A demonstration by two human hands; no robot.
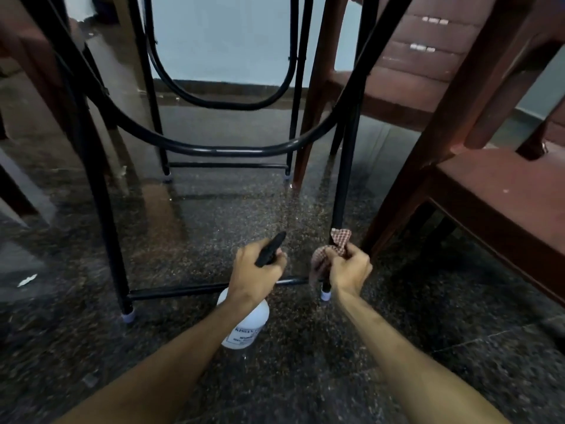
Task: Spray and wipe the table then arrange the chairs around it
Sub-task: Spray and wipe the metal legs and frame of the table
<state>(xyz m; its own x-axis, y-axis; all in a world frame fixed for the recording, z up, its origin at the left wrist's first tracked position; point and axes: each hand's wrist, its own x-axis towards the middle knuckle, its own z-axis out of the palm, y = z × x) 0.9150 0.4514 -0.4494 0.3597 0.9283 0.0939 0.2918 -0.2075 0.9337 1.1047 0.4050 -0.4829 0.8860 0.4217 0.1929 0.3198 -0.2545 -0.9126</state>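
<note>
I look low under the table at its black metal frame (pixel 101 191). My left hand (pixel 255 275) grips the black trigger head of a white spray bottle (pixel 244 325), nozzle pointing up and to the right. A fine mist hangs above the nozzle toward the frame's near right leg (pixel 344 185). My right hand (pixel 348 270) holds a bunched red-checked cloth (pixel 339 237) pressed around the bottom of that leg, just above its white foot cap (pixel 326 295). The tabletop is out of view.
Brown plastic chairs (pixel 501 203) crowd the right side, one close to my right hand. More brown chair legs (pixel 39 71) stand at the left. A low black crossbar (pixel 183 290) runs between the near legs. The floor (pixel 290 377) is dark speckled stone.
</note>
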